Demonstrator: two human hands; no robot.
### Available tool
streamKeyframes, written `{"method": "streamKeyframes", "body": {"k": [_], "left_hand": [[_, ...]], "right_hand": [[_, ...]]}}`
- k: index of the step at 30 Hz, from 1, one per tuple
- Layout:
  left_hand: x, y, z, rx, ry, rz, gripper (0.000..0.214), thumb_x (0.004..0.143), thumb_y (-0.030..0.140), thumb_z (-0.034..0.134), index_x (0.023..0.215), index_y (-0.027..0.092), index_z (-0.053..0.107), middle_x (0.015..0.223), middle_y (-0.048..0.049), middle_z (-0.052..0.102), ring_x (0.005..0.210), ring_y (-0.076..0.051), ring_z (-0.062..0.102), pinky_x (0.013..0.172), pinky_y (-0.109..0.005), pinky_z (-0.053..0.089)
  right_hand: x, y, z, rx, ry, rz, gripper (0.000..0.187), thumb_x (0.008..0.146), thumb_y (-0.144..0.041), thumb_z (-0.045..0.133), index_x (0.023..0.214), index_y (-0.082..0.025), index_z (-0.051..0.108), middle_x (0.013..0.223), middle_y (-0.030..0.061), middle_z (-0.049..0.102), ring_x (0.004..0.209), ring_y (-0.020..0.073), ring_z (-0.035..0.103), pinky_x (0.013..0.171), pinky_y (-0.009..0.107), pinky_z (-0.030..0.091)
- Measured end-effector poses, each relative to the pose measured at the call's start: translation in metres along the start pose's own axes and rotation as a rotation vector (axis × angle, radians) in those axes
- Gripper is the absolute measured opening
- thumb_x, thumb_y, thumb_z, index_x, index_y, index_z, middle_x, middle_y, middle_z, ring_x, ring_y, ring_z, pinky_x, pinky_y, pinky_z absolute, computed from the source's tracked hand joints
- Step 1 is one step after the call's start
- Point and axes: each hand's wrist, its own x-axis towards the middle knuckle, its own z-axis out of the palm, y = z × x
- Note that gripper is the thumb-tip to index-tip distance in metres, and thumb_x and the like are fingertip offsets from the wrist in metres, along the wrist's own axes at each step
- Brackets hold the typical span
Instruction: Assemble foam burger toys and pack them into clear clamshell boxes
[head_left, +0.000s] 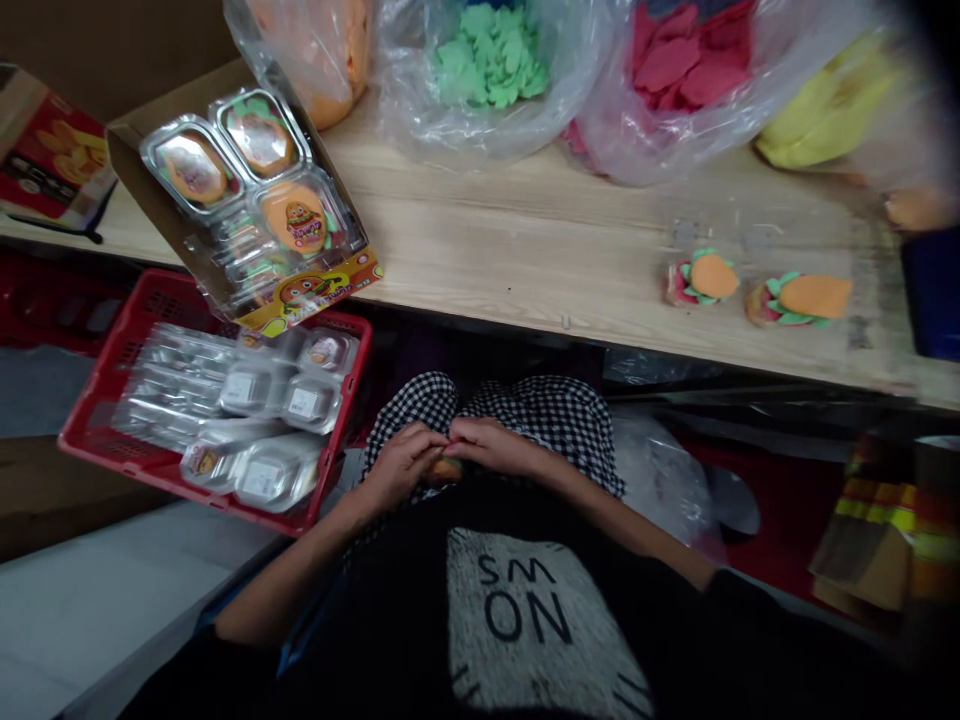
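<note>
Orange burger piece (445, 469), partly hidden, is pinched between the fingertips of your left hand (401, 465) and right hand (495, 447), both nearly closed, held low above the checked cloth (540, 425) on your lap, just right of the red basket (172, 285).

Both arms brought inward, elbows wide, bare left forearm (289, 580) and right forearm (630, 530) angling toward body midline. Left hand (401, 465) and right hand (495, 445) meet at centre, held low in front of torso, backs up, wrists slightly bent. Fingers (469, 432) of right hand curled downward, tips touching those of left hand. Both hands closed together, pinching; grip detail partly hidden by the knuckles from this head view.
</note>
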Motion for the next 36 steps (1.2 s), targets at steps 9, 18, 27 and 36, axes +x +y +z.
{"method": "streamKeyframes", "body": {"k": [9,18,27,36], "left_hand": [[0.002,-0.016,-0.013,-0.08,0.093,-0.079,0.022,0.084,0.029,0.042,0.093,0.017,0.057,0.088,-0.003,0.055,0.085,-0.014,0.049,0.078,-0.026,0.037],[0.001,-0.015,-0.014,-0.302,0.114,-0.113,0.025,0.077,0.034,0.051,0.09,0.015,0.061,0.093,-0.0056,0.053,0.092,-0.017,0.048,0.086,-0.032,0.036],[0.028,0.012,0.021,-0.979,0.296,-0.285,0.049,0.061,0.022,0.07,0.103,0.014,0.046,0.094,-0.006,0.058,0.083,-0.015,0.056,0.081,-0.032,0.042],[0.099,0.099,0.001,-0.949,0.139,-0.26,0.054,0.054,0.015,0.074,0.102,0.015,0.05,0.092,-0.0044,0.061,0.079,-0.016,0.059,0.066,-0.026,0.049]], "right_hand": [[0.009,0.005,-0.004,0.13,0.056,0.084,0.021,0.085,-0.037,0.039,0.08,-0.018,0.046,0.072,-0.0018,0.045,0.066,0.0106,0.042,0.061,0.023,0.035],[0.006,0.007,-0.001,0.211,0.124,0.064,0.031,0.082,-0.044,0.043,0.068,-0.017,0.047,0.064,-0.0031,0.044,0.062,0.0098,0.041,0.057,0.022,0.033],[-0.009,0.007,-0.012,0.597,0.619,0.181,0.031,0.077,-0.046,0.049,0.063,-0.019,0.044,0.053,-0.0057,0.04,0.05,0.0087,0.036,0.05,0.022,0.03],[-0.082,-0.024,-0.094,0.352,0.953,0.143,0.03,0.081,-0.048,0.04,0.074,-0.02,0.05,0.059,-0.0024,0.044,0.054,0.0121,0.041,0.052,0.025,0.034]]}}
